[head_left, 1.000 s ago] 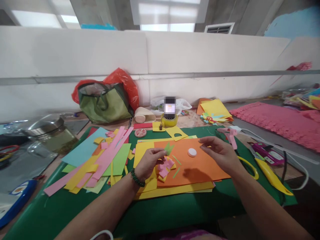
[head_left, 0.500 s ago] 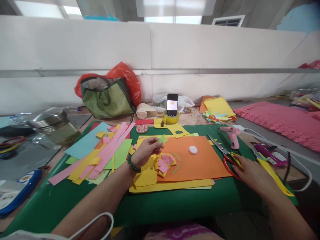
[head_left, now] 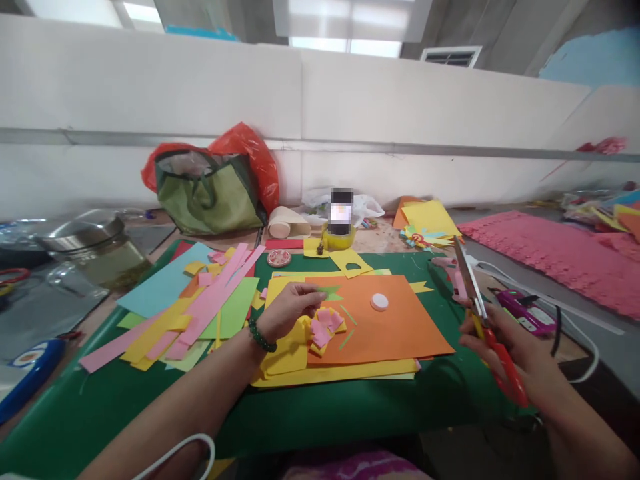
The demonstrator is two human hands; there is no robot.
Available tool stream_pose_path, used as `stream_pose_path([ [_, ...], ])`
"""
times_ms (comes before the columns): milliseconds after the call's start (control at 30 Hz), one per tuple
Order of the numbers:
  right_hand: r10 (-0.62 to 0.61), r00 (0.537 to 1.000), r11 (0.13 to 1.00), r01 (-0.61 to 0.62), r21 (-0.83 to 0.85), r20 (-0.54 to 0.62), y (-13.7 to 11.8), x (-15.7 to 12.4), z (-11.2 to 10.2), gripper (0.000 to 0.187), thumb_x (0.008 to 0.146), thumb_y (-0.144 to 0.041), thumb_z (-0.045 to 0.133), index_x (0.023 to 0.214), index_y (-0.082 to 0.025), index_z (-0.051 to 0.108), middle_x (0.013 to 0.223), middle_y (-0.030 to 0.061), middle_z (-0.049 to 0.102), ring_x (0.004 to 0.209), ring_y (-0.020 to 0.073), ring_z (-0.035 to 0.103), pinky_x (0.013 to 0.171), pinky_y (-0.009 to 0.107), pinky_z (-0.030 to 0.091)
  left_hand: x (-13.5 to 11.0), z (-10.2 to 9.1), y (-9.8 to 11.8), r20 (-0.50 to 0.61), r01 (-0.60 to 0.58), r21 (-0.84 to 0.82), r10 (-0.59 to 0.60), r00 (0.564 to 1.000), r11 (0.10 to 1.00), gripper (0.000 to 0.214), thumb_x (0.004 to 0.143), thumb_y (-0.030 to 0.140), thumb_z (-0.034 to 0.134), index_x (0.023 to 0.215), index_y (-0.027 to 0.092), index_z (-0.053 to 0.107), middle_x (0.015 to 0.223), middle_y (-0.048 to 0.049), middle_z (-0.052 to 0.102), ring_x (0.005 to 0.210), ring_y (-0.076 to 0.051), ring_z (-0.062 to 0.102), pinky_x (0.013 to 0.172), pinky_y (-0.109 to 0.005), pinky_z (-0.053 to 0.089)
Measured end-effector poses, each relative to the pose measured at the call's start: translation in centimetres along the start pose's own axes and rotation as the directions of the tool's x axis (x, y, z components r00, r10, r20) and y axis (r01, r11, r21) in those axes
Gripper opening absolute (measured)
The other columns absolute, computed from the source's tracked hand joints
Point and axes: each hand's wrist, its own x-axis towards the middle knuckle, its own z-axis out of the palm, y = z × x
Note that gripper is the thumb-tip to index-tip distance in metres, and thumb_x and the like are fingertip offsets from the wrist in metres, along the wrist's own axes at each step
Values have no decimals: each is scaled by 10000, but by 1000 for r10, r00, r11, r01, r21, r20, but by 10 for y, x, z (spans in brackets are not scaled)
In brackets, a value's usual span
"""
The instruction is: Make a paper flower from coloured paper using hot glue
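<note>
My left hand (head_left: 295, 307), a green bead bracelet at its wrist, pinches a small green paper strip (head_left: 331, 292) with a notched end above the orange sheet (head_left: 390, 330). In my right hand (head_left: 517, 343) are scissors (head_left: 483, 320) with red and yellow handles, lifted over the right side of the green mat (head_left: 370, 410), blades pointing up. Below my left hand sits a yellow-and-pink paper flower (head_left: 327, 327). Two thin green slivers (head_left: 349, 313) and a white disc (head_left: 379, 302) lie on the orange sheet. Behind the scissors, the pink glue gun (head_left: 450, 272) is partly hidden.
Coloured paper strips (head_left: 210, 300) are heaped on the left, near a glass jar (head_left: 95, 250). A phone (head_left: 341, 212) stands on a yellow tape roll (head_left: 340, 237) at the back. A green bag (head_left: 210, 193) leans by the wall. A purple device (head_left: 530, 313) lies right.
My right hand has picked the scissors up off the mat and turned them upright. My left hand still pinches the green paper strip, now turned so its notched end shows. The view has shifted slightly.
</note>
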Motion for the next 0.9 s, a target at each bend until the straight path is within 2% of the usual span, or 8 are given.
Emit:
stream_pose_path([
  [67,-57,988,988,35,151,146,-12,0,-2,646,801,-581,559,1335,-240,434,1007,96,627,841,231,626,747,325,538,-2,1,1,14,17,6,-18,1000,1000,275,590,365,752,545,145,595,477,39,463,466,-67,401,474,-220,306],
  [133,-129,945,969,55,239,302,-23,4,-4,763,786,-664,517,1417,-262,363,1148,123,596,904,253,617,805,362,532,-4,2,3,52,19,12,-20,998,1000,257,603,353,737,540,146,599,474,38,461,465,-67,394,473,-222,304],
  [200,-148,894,971,51,232,423,-37,9,-7,853,752,-719,507,1451,-258,346,1234,144,570,986,296,604,858,404,516,-7,3,5,105,14,34,-18,994,999,255,616,351,723,528,147,598,478,33,468,467,-68,396,475,-225,310],
  [300,-75,840,992,8,126,538,-58,17,-6,861,699,-712,573,1403,-230,454,1271,158,575,1106,364,569,912,454,488,-11,4,9,152,16,80,-28,988,997,231,616,337,705,522,145,615,464,22,485,457,-73,400,470,-229,310],
  [433,-69,781,995,12,96,621,-78,25,3,780,667,-676,633,1299,-222,578,1252,141,611,1106,372,582,921,452,486,-12,5,12,157,28,107,-45,987,994,178,605,294,669,511,146,637,425,21,473,437,-73,390,459,-229,296],
  [533,-77,750,994,8,108,658,-85,27,8,768,636,-641,687,1272,-219,604,1212,127,641,1076,368,602,903,433,497,-11,6,11,172,43,130,-65,983,991,144,601,266,634,558,140,688,416,20,478,432,-74,386,464,-231,299],
  [733,-85,734,994,17,106,674,-88,29,9,767,620,-630,715,1269,-234,617,1205,117,653,1105,376,591,917,434,485,-11,5,11,198,53,146,-82,977,988,150,598,230,596,534,142,699,396,24,452,420,-71,349,458,-241,272],
  [900,-110,721,992,37,120,684,-79,29,11,751,650,-637,685,1281,-236,610,1199,121,654,1099,372,595,903,426,493,-11,5,10,209,62,140,-91,974,988,178,600,226,606,633,138,757,408,25,455,429,-72,337,457,-240,262],
])
